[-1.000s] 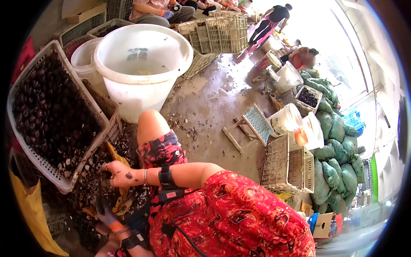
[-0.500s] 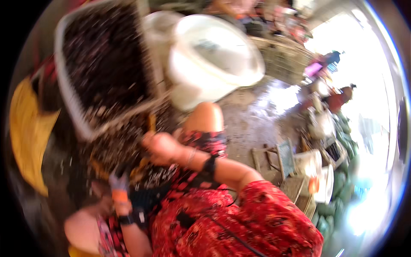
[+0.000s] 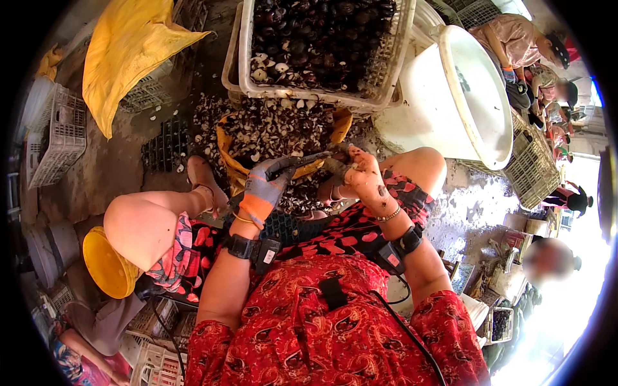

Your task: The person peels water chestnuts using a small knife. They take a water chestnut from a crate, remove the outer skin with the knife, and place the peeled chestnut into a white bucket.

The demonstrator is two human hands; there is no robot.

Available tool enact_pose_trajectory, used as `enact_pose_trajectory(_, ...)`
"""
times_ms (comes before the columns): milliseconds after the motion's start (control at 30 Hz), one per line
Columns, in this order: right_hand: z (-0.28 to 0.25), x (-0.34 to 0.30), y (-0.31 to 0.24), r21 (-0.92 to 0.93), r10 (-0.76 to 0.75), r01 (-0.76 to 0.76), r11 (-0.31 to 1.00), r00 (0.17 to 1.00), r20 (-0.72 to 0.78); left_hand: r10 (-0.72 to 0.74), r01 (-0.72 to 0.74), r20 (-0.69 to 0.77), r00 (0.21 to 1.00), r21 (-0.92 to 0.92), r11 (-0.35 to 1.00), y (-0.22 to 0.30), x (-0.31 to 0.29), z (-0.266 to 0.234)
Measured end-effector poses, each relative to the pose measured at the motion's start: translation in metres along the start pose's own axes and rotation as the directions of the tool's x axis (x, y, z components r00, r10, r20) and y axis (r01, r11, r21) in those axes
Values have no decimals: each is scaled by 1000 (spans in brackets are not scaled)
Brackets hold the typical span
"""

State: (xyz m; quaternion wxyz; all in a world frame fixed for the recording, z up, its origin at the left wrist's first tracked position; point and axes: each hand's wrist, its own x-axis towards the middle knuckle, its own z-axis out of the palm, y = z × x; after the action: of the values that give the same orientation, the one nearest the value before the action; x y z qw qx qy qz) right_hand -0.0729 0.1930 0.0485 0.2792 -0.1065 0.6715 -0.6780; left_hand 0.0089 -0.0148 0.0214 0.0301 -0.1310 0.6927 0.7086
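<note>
My left hand [image 3: 265, 186], in a grey and orange glove, is closed around a slim dark tool [image 3: 308, 158] that points right. Its exact kind does not show. Bare and wet with dirt, my right hand [image 3: 364, 179] pinches a small dark piece [image 3: 338, 152] at the tool's tip; what it is I cannot make out. Below and beyond both hands, a yellow sack [image 3: 228, 151] lies open, heaped with dark and whitish fragments [image 3: 273, 132]. At the far side stands a white plastic crate [image 3: 315, 96] of dark, rounded, shiny pieces [image 3: 309, 38], with some pale ones at its near edge.
A big white tub [image 3: 418, 109] stands right of the crate. At far left hang folds of yellow sheeting [image 3: 132, 58], above a grey crate [image 3: 67, 125]. A yellow bucket [image 3: 106, 264] is beside my left knee. Other people [image 3: 515, 38] sit along the right.
The view has swung, and the crate now appears farther right. My hands were apart and blurred; now they meet over the yellow sack, with the tool at the small dark piece.
</note>
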Motion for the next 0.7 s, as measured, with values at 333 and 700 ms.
enact_pose_trajectory(333, 13, -4, -12, -239, -39, 9, 971, 992, -119, 232, -208, -52, 971, 289, 935, 9, 0, -1)
enact_pose_trajectory(700, 8, -23, -20, -904, -181, 316, 290, 945, 272, 73, -117, 200, 977, 218, 969, 11, 5, -20)
